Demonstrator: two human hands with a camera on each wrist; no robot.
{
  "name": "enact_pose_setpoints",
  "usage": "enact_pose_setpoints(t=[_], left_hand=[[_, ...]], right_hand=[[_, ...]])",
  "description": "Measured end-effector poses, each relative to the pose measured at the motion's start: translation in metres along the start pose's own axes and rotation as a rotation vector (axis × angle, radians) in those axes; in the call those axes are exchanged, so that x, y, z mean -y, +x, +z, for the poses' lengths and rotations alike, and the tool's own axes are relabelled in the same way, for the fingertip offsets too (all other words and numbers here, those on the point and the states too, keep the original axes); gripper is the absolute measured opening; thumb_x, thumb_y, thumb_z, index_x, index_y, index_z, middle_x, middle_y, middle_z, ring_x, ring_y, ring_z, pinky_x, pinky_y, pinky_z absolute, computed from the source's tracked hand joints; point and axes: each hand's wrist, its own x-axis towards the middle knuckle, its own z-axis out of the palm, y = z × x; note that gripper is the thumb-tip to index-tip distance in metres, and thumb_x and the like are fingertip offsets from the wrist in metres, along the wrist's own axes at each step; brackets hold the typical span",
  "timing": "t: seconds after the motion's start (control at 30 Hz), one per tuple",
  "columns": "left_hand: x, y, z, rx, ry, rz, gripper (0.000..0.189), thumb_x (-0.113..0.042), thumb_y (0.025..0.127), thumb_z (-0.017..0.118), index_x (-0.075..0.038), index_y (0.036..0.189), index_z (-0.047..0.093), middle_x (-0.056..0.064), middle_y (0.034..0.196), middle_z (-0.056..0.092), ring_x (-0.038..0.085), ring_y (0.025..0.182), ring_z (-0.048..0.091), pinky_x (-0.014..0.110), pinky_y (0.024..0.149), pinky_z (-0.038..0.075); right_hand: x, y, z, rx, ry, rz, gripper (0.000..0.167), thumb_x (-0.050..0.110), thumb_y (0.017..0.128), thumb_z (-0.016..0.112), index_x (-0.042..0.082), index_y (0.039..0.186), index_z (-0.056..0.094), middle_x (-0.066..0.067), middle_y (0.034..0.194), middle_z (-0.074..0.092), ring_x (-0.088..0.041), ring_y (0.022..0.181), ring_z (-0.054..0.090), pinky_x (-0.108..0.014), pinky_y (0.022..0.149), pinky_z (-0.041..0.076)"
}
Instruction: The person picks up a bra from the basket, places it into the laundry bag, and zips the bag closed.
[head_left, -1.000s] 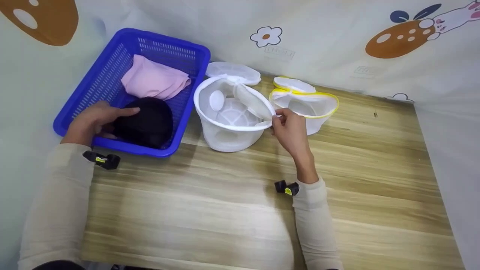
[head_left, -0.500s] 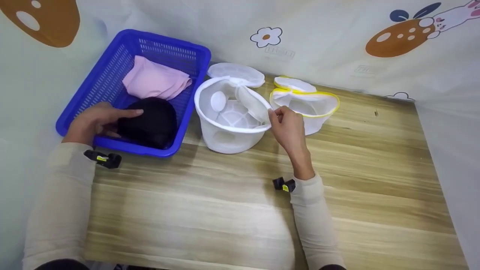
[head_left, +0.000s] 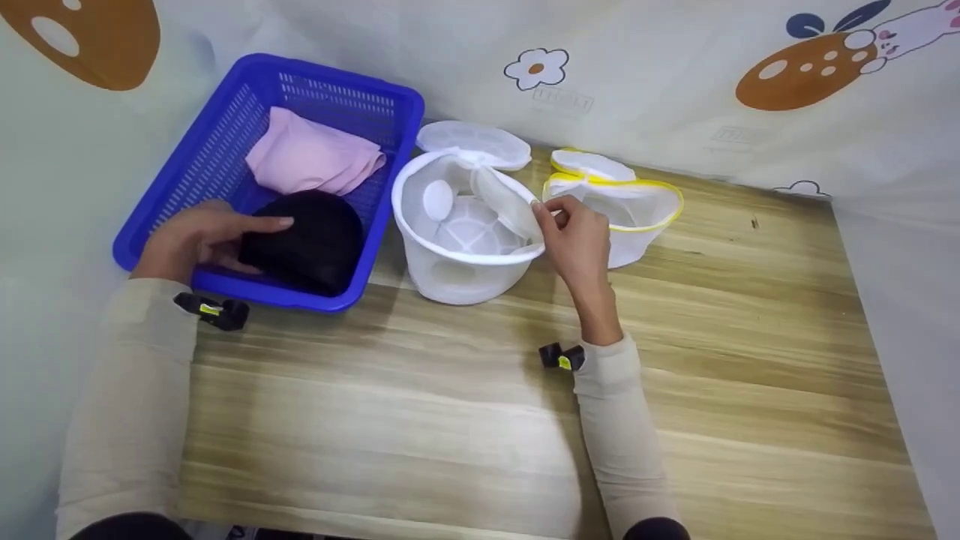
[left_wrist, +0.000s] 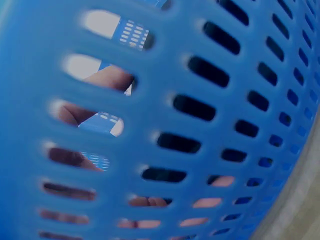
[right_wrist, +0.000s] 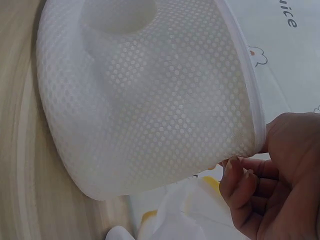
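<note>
In the head view my left hand (head_left: pixel 199 232) reaches over the near left corner of a blue plastic basket (head_left: pixel 375 279). It grips a black, rounded, smooth garment (head_left: pixel 304 244), with the thumb on top and the other fingers low at its left side, partly hidden. Behind it in the basket lies a folded pink garment (head_left: pixel 311 156). My right hand (head_left: pixel 576 236) pinches the right side of the rim of a white mesh laundry bag (head_left: pixel 465 277), whose round lid (head_left: pixel 476 142) is folded back. The right wrist view shows thumb and fingers at the bag's edge (right_wrist: pixel 257 125).
A second mesh laundry bag (head_left: pixel 630 244) with yellow trim stands behind my right hand, its top unzipped. Everything rests on a wood-grain table (head_left: pixel 375 420), with a printed sheet (head_left: pixel 637 82) along the back. The basket's slotted wall (left_wrist: pixel 150 115) fills most of the left wrist view.
The black garment has shifted slightly right in the basket with my left hand on it. My right hand has moved slightly up along the bag's rim, still pinching it.
</note>
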Motion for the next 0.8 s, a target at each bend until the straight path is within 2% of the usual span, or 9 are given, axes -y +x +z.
enact_pose_setpoints(t=[0.07,0.13,0.17,0.27,0.4,0.47,0.67,0.73,0.8], left_hand=[[-0.001,0.0,0.0,0.014,-0.009,-0.002,0.081,-0.044,0.076,0.079,0.007,0.117,0.03,0.005,0.085,0.037,0.01,0.062,0.056,0.044,0.078,0.054],[-0.002,0.0,0.001,0.029,-0.024,-0.001,0.106,-0.044,0.076,0.078,0.012,0.136,0.011,0.009,0.106,0.032,0.019,0.091,0.058,0.045,0.081,0.053],[-0.003,0.001,0.001,0.038,-0.036,0.0,0.115,-0.043,0.077,0.078,0.012,0.141,-0.001,0.01,0.114,0.027,0.023,0.104,0.052,0.045,0.083,0.052],[-0.004,0.003,0.004,0.041,-0.072,-0.007,0.116,-0.042,0.076,0.079,0.012,0.143,0.0,0.011,0.12,0.03,0.028,0.115,0.042,0.047,0.083,0.051],[-0.007,0.007,0.008,0.062,-0.115,-0.002,0.1,-0.037,0.079,0.078,0.012,0.139,0.015,0.007,0.107,0.053,0.021,0.095,0.06,0.05,0.082,0.051],[-0.008,0.009,0.009,0.073,-0.133,0.001,0.094,-0.034,0.081,0.077,0.013,0.138,0.019,0.009,0.104,0.057,0.021,0.087,0.064,0.05,0.082,0.051],[-0.009,0.013,0.007,0.094,-0.095,-0.008,0.105,-0.036,0.081,0.075,0.013,0.144,0.006,0.018,0.13,0.036,0.015,0.091,0.06,0.043,0.087,0.05],[-0.008,0.013,0.004,0.107,-0.095,-0.006,0.106,-0.035,0.082,0.075,0.012,0.145,0.003,0.016,0.13,0.036,0.013,0.09,0.059,0.041,0.087,0.05],[-0.006,0.013,0.003,0.1,-0.104,-0.006,0.1,-0.034,0.082,0.075,0.011,0.143,0.01,0.014,0.123,0.043,0.013,0.087,0.06,0.04,0.085,0.052]], right_hand=[[0.0,0.0,0.0,0.013,0.028,0.003,0.023,0.026,0.089,0.068,0.003,0.089,0.072,-0.004,0.064,0.059,-0.015,0.058,0.051,-0.026,0.053,0.038],[0.0,0.0,0.001,0.025,0.047,0.001,0.021,0.023,0.088,0.069,0.003,0.089,0.072,-0.004,0.064,0.059,-0.014,0.058,0.051,-0.025,0.053,0.039],[0.0,0.0,0.001,0.033,0.056,-0.002,0.02,0.022,0.088,0.069,0.002,0.089,0.072,-0.004,0.064,0.059,-0.014,0.058,0.051,-0.025,0.053,0.038],[-0.001,0.0,-0.001,0.051,0.069,-0.007,0.019,0.021,0.088,0.069,0.002,0.09,0.072,-0.004,0.063,0.058,-0.015,0.057,0.05,-0.024,0.053,0.038],[-0.004,-0.001,-0.006,0.069,0.081,-0.008,0.02,0.022,0.088,0.069,0.003,0.09,0.072,-0.004,0.063,0.058,-0.015,0.057,0.05,-0.023,0.051,0.038],[-0.006,-0.002,-0.007,0.077,0.085,-0.001,0.019,0.022,0.088,0.069,0.003,0.09,0.072,-0.004,0.064,0.058,-0.015,0.057,0.05,-0.023,0.051,0.038],[-0.008,-0.006,-0.008,0.088,0.095,0.005,0.019,0.021,0.088,0.069,0.002,0.09,0.072,-0.005,0.065,0.06,-0.015,0.058,0.052,-0.023,0.051,0.04],[-0.008,-0.007,-0.006,0.091,0.098,-0.003,0.02,0.022,0.088,0.069,0.003,0.091,0.072,-0.005,0.065,0.06,-0.015,0.058,0.052,-0.023,0.051,0.04],[-0.006,-0.008,-0.004,0.096,0.104,-0.01,0.02,0.022,0.088,0.069,0.003,0.091,0.072,-0.005,0.065,0.06,-0.015,0.058,0.052,-0.024,0.052,0.04]])
